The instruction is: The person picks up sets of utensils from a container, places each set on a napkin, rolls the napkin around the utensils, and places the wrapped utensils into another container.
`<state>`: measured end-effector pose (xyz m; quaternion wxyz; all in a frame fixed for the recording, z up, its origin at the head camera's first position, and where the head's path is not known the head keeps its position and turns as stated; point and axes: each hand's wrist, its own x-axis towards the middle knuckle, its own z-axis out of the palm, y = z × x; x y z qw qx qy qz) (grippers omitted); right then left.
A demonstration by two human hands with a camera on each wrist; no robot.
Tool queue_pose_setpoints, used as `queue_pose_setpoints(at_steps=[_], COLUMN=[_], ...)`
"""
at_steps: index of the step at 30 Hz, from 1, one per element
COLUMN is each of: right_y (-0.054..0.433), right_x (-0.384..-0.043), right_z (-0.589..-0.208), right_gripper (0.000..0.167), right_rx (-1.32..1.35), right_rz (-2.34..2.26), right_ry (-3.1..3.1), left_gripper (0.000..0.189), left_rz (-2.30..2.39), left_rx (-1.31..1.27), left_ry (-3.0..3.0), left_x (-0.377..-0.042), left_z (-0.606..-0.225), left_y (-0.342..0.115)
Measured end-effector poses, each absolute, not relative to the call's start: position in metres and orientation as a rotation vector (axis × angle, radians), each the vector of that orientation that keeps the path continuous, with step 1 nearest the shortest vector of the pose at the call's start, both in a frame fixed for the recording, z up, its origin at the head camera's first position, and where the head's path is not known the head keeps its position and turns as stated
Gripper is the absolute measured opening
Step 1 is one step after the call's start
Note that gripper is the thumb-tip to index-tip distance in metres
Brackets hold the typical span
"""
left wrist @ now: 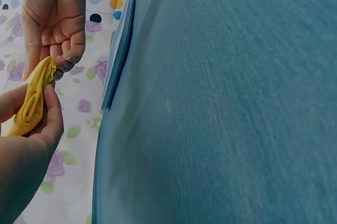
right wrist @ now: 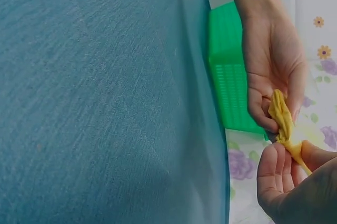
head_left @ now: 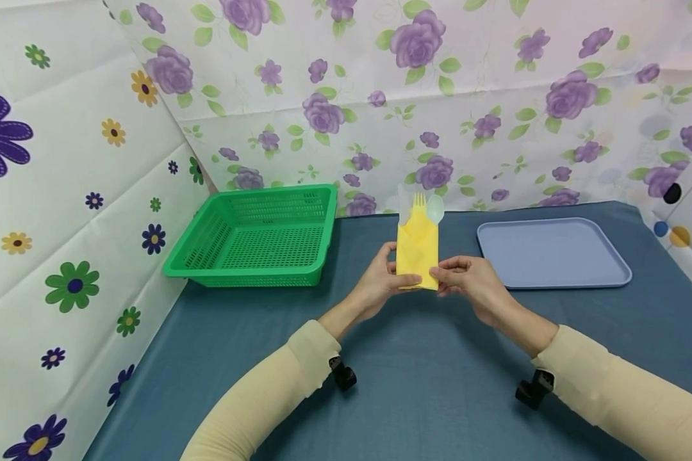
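Note:
A folded yellow napkin is held upright above the table, its pocket facing me. Out of its top stick a yellow fork, a pale translucent spoon and a clear, flat-looking piece, probably a knife, hard to make out. My left hand grips the napkin's lower left side, thumb across the front. At the lower right corner, my right hand pinches the edge between thumb and fingers. Both wrist views show the napkin's bunched bottom end between the two hands; the cutlery is hidden there.
A green plastic basket stands at the back left of the blue-covered table. At the right lies a blue-grey tray. Flower-patterned cloth hangs behind the table and along the left side.

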<state>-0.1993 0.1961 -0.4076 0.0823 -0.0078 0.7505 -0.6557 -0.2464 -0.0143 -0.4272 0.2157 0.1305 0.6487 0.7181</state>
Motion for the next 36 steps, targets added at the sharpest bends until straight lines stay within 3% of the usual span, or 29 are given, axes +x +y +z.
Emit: queue_pose_setpoints(at_steps=[9,20,29,36], right_y=[0.197,0.195,0.196,0.196], right_x=[-0.203,-0.203,-0.202,-0.2], right_z=[-0.407,-0.405,-0.403,-0.405], right_gripper=[0.037,0.03,0.034,0.038], right_rx=[-0.01,-0.006,-0.019,-0.036], right_rz=[-1.979,-2.01,-2.005,-1.98], right_ry=[2.214,2.181,2.237,2.252], left_gripper=[0.069,0.067,0.059,0.064], left_rz=[1.968,1.992,1.989,2.041], left_rx=[0.476,0.434,0.383,0.282], left_ry=[1.718,1.686,1.687,1.747], left_x=[-0.247,-0.248,-0.251,-0.249], left_z=[-0.428,-0.428,-0.424,-0.423], left_y=[-0.022,-0.022,-0.018,-0.012])
